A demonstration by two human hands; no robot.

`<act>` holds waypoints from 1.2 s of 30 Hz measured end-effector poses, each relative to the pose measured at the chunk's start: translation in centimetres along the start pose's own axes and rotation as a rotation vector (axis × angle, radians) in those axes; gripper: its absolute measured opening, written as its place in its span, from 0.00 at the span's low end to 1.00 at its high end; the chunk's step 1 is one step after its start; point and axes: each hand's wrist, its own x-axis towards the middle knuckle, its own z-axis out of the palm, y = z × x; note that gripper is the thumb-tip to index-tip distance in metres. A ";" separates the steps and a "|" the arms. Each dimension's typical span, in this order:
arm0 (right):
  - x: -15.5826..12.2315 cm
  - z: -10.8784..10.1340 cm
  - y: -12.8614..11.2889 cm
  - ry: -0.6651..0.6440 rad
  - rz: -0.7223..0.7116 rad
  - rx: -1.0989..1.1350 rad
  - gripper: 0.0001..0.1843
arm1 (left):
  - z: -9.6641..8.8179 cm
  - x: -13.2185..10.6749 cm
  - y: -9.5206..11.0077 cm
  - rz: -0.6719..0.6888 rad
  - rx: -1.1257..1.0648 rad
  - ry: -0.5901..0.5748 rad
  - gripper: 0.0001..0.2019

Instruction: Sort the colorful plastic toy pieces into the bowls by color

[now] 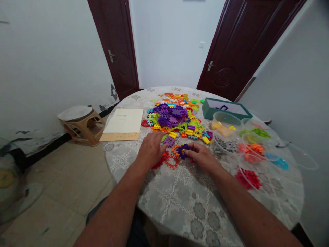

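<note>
My right hand (pixel 202 156) pinches a dark purple plastic gear (pixel 183 151) between thumb and fingers, just above the tablecloth. My left hand (pixel 152 146) is low over the table, thumb and fingers apart; some fingertips are hidden. At its fingers lies a light purple gear (pixel 169 141), though I cannot tell whether they touch. Red gears (pixel 159 162) are partly under this hand. Between my hands lies an orange ring-shaped gear (pixel 172 161). Beyond them rises a heap of mixed plastic gears and connectors, with purple gears (pixel 168 116) on top.
Clear round tubs (pixel 226 118) at the right hold pieces sorted by colour, including red gears (pixel 248 178) and orange gears (pixel 253 152). Behind them sits a green box (pixel 208 110). An open notebook (pixel 124 120) lies at the left. A stool (pixel 82 125) stands beside the table.
</note>
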 end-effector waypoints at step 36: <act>-0.9 0.8 -1.2 -0.166 -0.108 0.084 0.12 | -2.2 0.2 2.6 -0.207 -0.907 -0.371 0.16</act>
